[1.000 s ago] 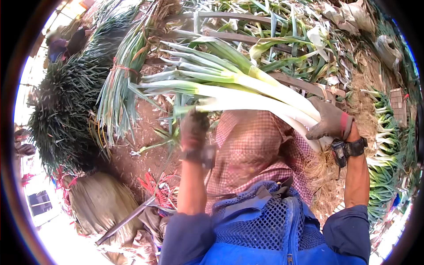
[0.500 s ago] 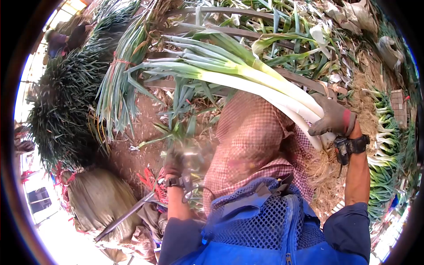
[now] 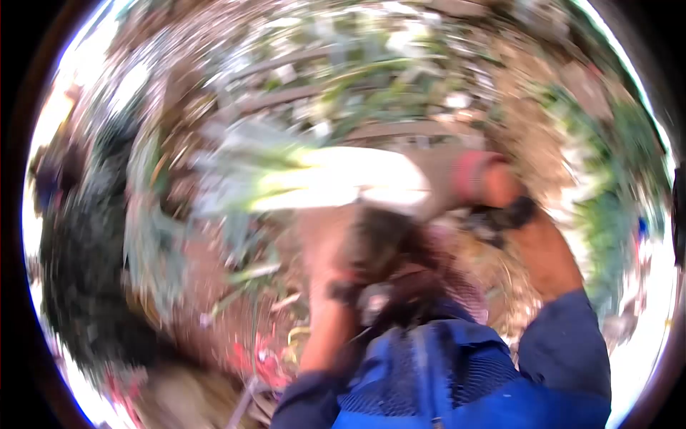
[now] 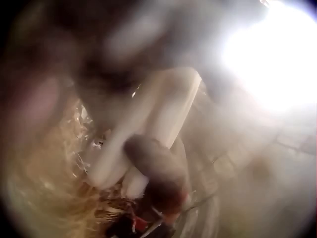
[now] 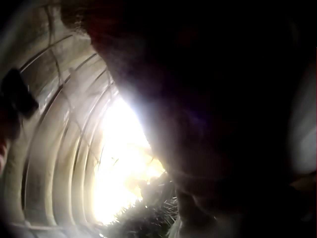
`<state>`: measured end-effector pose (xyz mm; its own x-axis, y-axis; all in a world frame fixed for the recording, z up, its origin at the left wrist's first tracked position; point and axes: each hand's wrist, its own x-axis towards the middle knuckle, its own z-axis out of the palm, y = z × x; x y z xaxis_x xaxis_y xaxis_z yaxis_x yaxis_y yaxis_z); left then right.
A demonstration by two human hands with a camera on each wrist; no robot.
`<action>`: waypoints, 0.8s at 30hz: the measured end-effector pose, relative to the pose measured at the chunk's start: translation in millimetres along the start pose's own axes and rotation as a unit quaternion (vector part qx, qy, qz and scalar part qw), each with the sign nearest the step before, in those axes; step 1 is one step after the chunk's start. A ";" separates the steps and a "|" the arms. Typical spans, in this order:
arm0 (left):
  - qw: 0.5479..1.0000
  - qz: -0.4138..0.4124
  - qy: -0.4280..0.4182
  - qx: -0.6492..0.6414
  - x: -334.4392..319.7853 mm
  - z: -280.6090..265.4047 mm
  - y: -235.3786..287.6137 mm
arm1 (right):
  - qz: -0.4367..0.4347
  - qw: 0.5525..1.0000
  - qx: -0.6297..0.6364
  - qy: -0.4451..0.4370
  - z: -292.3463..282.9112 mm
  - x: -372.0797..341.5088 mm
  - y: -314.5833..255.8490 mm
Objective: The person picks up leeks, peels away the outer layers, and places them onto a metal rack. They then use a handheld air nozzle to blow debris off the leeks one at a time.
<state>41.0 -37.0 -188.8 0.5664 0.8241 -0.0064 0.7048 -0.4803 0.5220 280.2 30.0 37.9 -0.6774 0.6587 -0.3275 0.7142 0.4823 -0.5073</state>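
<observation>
We see leeks held crosswise beyond the blue vest, their white shafts grasped by the right hand; the left hand is just beside them, but blur keeps us from telling whether it grips. We judge that stalks could slip if support were one-sided, or snap under uneven squeezing.

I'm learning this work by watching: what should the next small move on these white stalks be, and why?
I'd probably steady the white stalks with the left hand, if it isn't gripping them already; blur hides that. The right hand holds one end, green leaves fan out at the other, and the left hand is right beside the stalks.
</observation>
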 end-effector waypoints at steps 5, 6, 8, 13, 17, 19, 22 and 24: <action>0.913 -0.095 0.238 -0.318 9.2 5.5 22.4 | 0.204 0.965 -0.163 -0.022 37.9 -27.7 -34.3; 0.890 -0.115 0.249 -0.363 8.3 5.0 17.6 | 0.204 0.957 -0.206 -0.002 43.3 -28.2 -54.1; 0.861 -0.140 0.257 -0.415 7.3 3.1 13.1 | 0.212 0.937 -0.274 0.047 50.3 -33.9 -75.8; 0.841 -0.161 0.246 -0.454 12.7 -12.9 25.4 | 0.232 0.890 -0.312 0.237 53.4 -76.8 -73.0; 0.847 -0.143 0.218 -0.463 19.8 -33.7 56.6 | 0.246 0.839 -0.302 0.381 63.1 -125.0 -60.5; 0.858 -0.114 0.184 -0.465 30.5 -44.6 82.6 | 0.256 0.809 -0.296 0.439 68.8 -145.0 -48.1; 0.876 -0.036 0.114 -0.467 55.2 -57.5 131.4 | 0.275 0.757 -0.289 0.518 86.1 -177.0 -23.2; 0.887 0.048 0.048 -0.457 78.8 -63.0 172.1 | 0.260 0.737 -0.240 0.576 100.1 -208.9 -2.0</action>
<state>180.0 -35.8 -45.8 0.5343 0.8360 0.1251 -0.0102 -0.1416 0.9899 402.6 -166.4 27.5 0.1122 0.7465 0.6558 0.9917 -0.0419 -0.1219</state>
